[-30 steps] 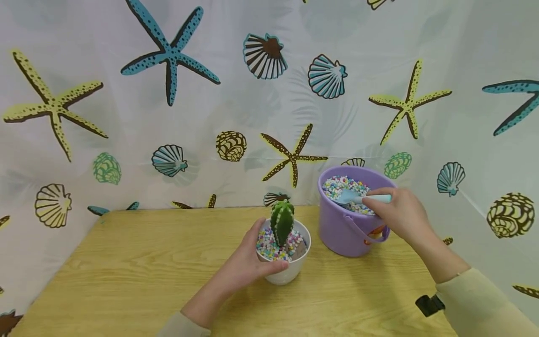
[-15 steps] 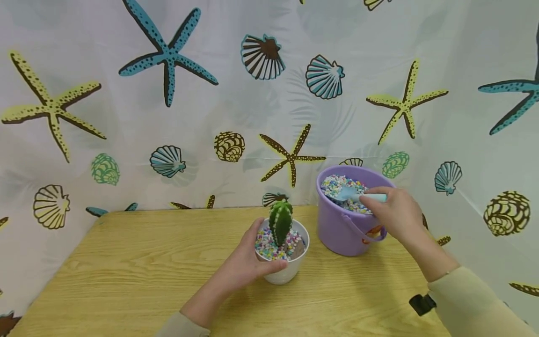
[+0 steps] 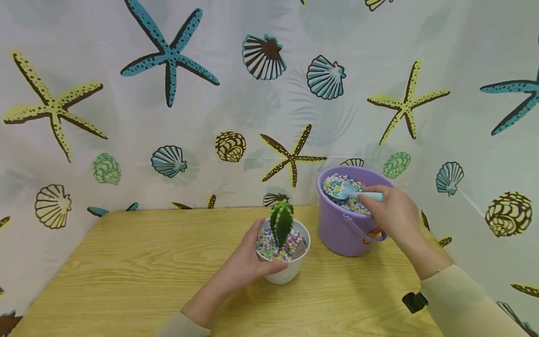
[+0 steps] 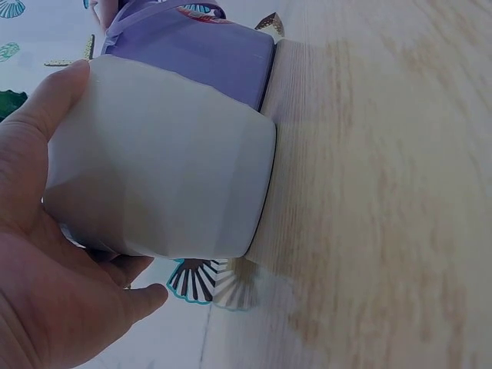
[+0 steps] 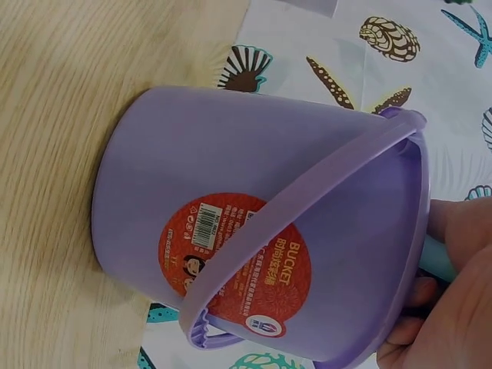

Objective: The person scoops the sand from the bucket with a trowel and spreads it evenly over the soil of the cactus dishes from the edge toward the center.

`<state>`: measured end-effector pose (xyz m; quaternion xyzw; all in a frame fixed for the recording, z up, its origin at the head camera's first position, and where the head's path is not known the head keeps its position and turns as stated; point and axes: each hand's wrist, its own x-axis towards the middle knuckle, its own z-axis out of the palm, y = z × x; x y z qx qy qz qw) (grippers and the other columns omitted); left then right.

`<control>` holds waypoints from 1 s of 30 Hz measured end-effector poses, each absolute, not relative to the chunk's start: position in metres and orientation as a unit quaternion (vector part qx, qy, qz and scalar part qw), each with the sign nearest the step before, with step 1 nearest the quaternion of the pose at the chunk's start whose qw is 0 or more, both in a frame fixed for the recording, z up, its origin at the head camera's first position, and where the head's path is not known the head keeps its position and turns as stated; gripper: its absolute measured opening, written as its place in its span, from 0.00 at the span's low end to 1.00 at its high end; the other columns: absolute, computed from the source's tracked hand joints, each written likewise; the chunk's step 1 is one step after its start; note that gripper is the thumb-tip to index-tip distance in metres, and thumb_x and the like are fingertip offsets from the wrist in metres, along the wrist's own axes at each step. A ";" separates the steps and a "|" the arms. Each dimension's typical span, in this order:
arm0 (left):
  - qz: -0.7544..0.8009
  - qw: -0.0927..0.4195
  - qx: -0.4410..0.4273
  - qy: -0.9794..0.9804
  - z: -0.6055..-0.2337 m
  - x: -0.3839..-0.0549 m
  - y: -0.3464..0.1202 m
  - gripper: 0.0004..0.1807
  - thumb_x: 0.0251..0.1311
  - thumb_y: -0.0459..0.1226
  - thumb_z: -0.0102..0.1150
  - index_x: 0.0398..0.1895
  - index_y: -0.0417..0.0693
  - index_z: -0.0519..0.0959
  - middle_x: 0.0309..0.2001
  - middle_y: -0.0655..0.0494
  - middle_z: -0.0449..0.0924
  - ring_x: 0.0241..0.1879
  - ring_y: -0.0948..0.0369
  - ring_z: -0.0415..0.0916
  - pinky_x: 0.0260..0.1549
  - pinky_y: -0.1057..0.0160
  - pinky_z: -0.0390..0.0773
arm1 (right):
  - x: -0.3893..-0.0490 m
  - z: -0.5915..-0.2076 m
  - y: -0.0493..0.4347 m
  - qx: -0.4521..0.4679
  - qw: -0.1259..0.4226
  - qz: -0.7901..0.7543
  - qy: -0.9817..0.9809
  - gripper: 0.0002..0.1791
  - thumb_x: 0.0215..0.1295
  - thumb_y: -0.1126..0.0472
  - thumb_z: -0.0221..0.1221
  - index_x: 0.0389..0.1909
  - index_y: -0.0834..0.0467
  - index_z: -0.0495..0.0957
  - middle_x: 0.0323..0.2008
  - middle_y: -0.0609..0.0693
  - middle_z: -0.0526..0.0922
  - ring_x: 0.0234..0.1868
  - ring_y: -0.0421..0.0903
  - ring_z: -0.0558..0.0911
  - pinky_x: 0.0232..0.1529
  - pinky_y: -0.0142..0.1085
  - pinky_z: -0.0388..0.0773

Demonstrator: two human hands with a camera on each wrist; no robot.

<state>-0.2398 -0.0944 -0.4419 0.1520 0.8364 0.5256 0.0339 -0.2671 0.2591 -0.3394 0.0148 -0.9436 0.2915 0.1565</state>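
Observation:
A green cactus (image 3: 281, 223) stands in a white pot (image 3: 283, 275), set in small multicoloured pebbles (image 3: 269, 246) with a bare brownish patch at the right. My left hand (image 3: 248, 262) grips the pot's left side, thumb at the near rim; the left wrist view shows the pot's wall (image 4: 161, 161) against the fingers. To the right, a purple bucket (image 3: 340, 234) holds more coloured pebbles (image 3: 337, 183). My right hand (image 3: 393, 210) pinches the handle of a light-blue scoop (image 3: 348, 192), whose head lies at the pebbles inside the bucket.
The wooden table (image 3: 147, 267) carries pot and bucket. Behind it hangs a white curtain (image 3: 202, 112) printed with starfish and shells. The bucket's handle (image 5: 300, 200) hangs down its near side, across a red label (image 5: 231, 261).
My right hand and the scoop have shifted slightly left within the bucket's opening, the scoop head staying among the pebbles. My left hand and the pot have kept their place.

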 end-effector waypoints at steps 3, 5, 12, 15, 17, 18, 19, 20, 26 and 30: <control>0.524 0.032 0.151 0.837 -0.441 -0.240 -0.095 0.70 0.56 0.53 0.87 0.92 0.49 0.47 0.84 0.36 0.56 0.80 0.38 0.61 0.76 0.32 0.63 | -0.268 -0.340 0.258 0.010 0.163 0.290 -0.943 0.25 0.79 0.41 0.63 0.64 0.54 0.89 0.44 0.54 0.94 0.25 0.48 0.80 0.23 0.41 0.70; 0.522 0.030 0.150 0.839 -0.441 -0.242 -0.095 0.70 0.55 0.54 0.87 0.92 0.50 0.47 0.84 0.36 0.56 0.80 0.38 0.61 0.76 0.31 0.63 | -0.269 -0.339 0.258 0.007 0.165 0.290 -0.943 0.25 0.79 0.42 0.63 0.64 0.54 0.89 0.44 0.54 0.93 0.23 0.48 0.78 0.21 0.41 0.68; 0.529 0.031 0.147 0.836 -0.443 -0.243 -0.094 0.70 0.54 0.53 0.88 0.91 0.52 0.48 0.83 0.37 0.59 0.80 0.37 0.62 0.76 0.31 0.63 | -0.268 -0.338 0.258 -0.004 0.145 0.313 -0.939 0.28 0.78 0.39 0.63 0.66 0.54 0.88 0.38 0.54 0.93 0.19 0.48 0.81 0.21 0.42 0.68; 0.530 0.033 0.144 0.835 -0.444 -0.242 -0.093 0.71 0.54 0.53 0.88 0.91 0.52 0.48 0.83 0.37 0.59 0.79 0.37 0.62 0.76 0.31 0.63 | -0.266 -0.335 0.259 -0.014 0.133 0.327 -0.936 0.30 0.79 0.37 0.62 0.68 0.54 0.87 0.26 0.53 0.88 0.17 0.51 0.84 0.19 0.40 0.65; 0.532 0.034 0.142 0.834 -0.444 -0.241 -0.092 0.70 0.54 0.53 0.88 0.92 0.52 0.48 0.83 0.37 0.59 0.79 0.38 0.62 0.76 0.31 0.63 | -0.265 -0.335 0.260 -0.020 0.129 0.331 -0.935 0.31 0.79 0.36 0.62 0.69 0.53 0.86 0.19 0.51 0.82 0.16 0.52 0.83 0.17 0.39 0.63; 0.534 0.036 0.142 0.833 -0.444 -0.241 -0.092 0.70 0.54 0.53 0.88 0.91 0.53 0.48 0.83 0.38 0.59 0.79 0.39 0.63 0.76 0.31 0.64 | -0.264 -0.334 0.260 -0.023 0.128 0.334 -0.933 0.31 0.79 0.36 0.62 0.69 0.54 0.86 0.18 0.50 0.81 0.16 0.51 0.82 0.17 0.38 0.62; 0.534 0.036 0.142 0.833 -0.444 -0.241 -0.092 0.70 0.54 0.53 0.88 0.92 0.53 0.48 0.83 0.38 0.59 0.79 0.39 0.63 0.76 0.31 0.64 | -0.263 -0.334 0.261 -0.025 0.127 0.338 -0.932 0.31 0.79 0.36 0.62 0.70 0.54 0.85 0.18 0.50 0.80 0.15 0.51 0.80 0.17 0.38 0.62; 0.535 0.036 0.143 0.832 -0.444 -0.241 -0.091 0.70 0.54 0.53 0.88 0.92 0.53 0.48 0.83 0.38 0.59 0.79 0.39 0.63 0.76 0.32 0.64 | -0.262 -0.334 0.262 -0.028 0.127 0.341 -0.931 0.32 0.79 0.36 0.62 0.70 0.54 0.85 0.18 0.49 0.79 0.14 0.49 0.77 0.16 0.38 0.62; 0.530 0.035 0.141 0.836 -0.442 -0.240 -0.092 0.70 0.54 0.54 0.88 0.92 0.54 0.48 0.84 0.38 0.59 0.79 0.39 0.62 0.76 0.31 0.64 | -0.259 -0.333 0.268 -0.032 0.124 0.361 -0.924 0.33 0.79 0.35 0.63 0.70 0.54 0.85 0.26 0.51 0.85 0.18 0.45 0.72 0.19 0.40 0.67; 0.529 0.038 0.136 0.837 -0.442 -0.239 -0.092 0.70 0.54 0.55 0.88 0.92 0.54 0.48 0.84 0.38 0.58 0.80 0.38 0.62 0.76 0.31 0.64 | -0.256 -0.334 0.272 -0.032 0.128 0.383 -0.914 0.32 0.78 0.35 0.63 0.69 0.53 0.86 0.46 0.58 0.91 0.22 0.45 0.76 0.21 0.41 0.70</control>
